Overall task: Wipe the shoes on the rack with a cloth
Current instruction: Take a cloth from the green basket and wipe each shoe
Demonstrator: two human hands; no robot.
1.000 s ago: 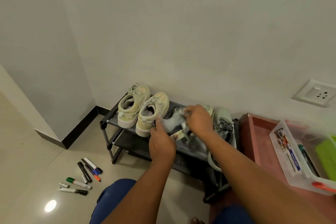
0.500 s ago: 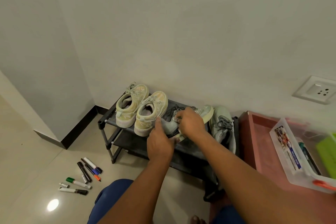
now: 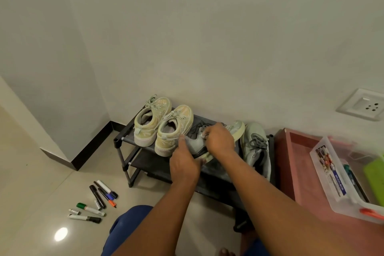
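Grey sneaker [image 3: 196, 143] tipped on its side on the rack's [image 3: 126, 139] top shelf — steadied by the left hand [image 3: 184, 163], grip wrapped round its heel to expose the side. Right hand [image 3: 220, 139] pressed on top, grip bunched on what looks like the cloth [image 3: 204, 135], mostly hidden. Yellow pair [image 3: 164, 125] alongside — untouched.

this was a home, likely an entry corner: a low black shoe rack [image 3: 124, 139] holding sneakers [image 3: 152, 122] stood against a plain painted wall with a socket plate [image 3: 362, 104], on glossy floor tiles [image 3: 31, 183] with dark skirting [image 3: 91, 145] and loose markers [image 3: 97, 197].
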